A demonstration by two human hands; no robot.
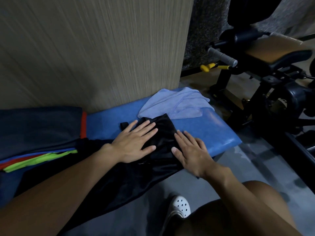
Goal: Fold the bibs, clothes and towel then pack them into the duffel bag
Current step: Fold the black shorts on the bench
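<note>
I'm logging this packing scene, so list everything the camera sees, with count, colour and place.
black garment: one, black, spread across bench, trailing off front edge
towel: one, light blue, crumpled at bench's far end
fabric stack: several layers, navy top, red, blue, green edges, bench left
bench: one, blue padded
wall panel: one, wood-grain, behind bench
gym machine: one, black, right
shoe: one, white, floor
left hand: flat on black garment
right hand: flat on black garment

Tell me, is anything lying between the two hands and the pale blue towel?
Only the black garment that the left hand and right hand press flat; its far end reaches the towel. Nothing else visible.
</note>
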